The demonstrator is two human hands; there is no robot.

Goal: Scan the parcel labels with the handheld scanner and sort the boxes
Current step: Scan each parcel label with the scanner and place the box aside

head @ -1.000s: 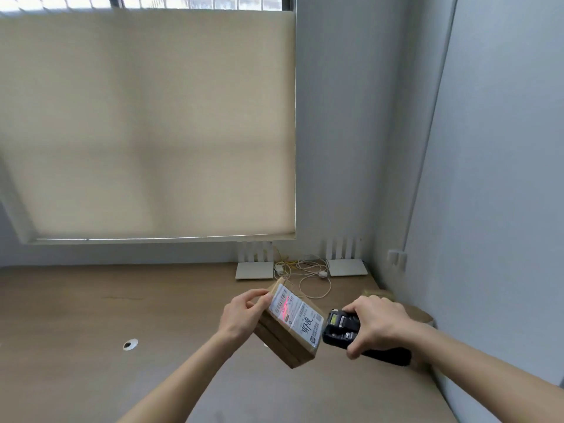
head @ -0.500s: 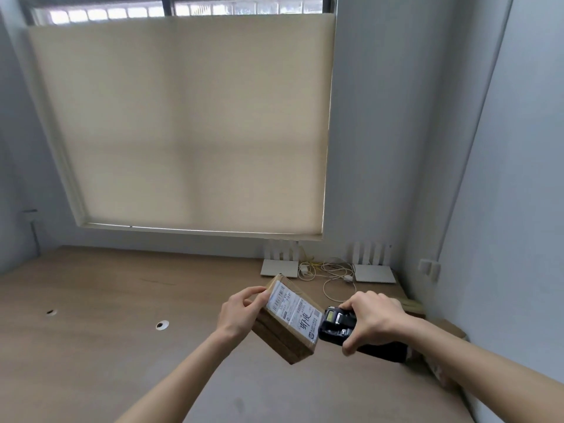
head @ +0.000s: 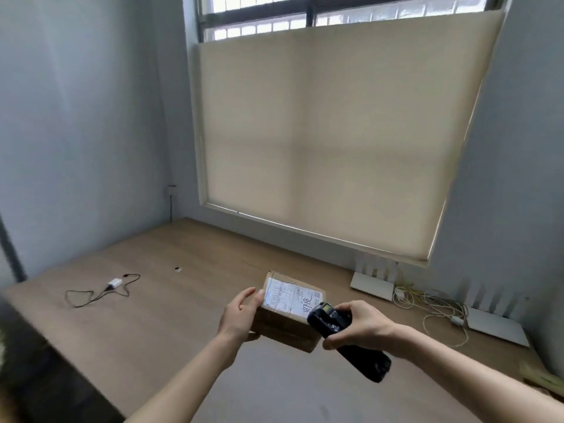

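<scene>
Holding a cardboard parcel above the desk in the left hand, a worker's right hand grips the scanner; aiming squarely at the label should help.

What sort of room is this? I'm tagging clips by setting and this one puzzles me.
Probably a small office or spare room used as a makeshift parcel station, not a warehouse: a built-in wooden desk along the walls under a window with a roller blind, and white routers with loose cables.
</scene>
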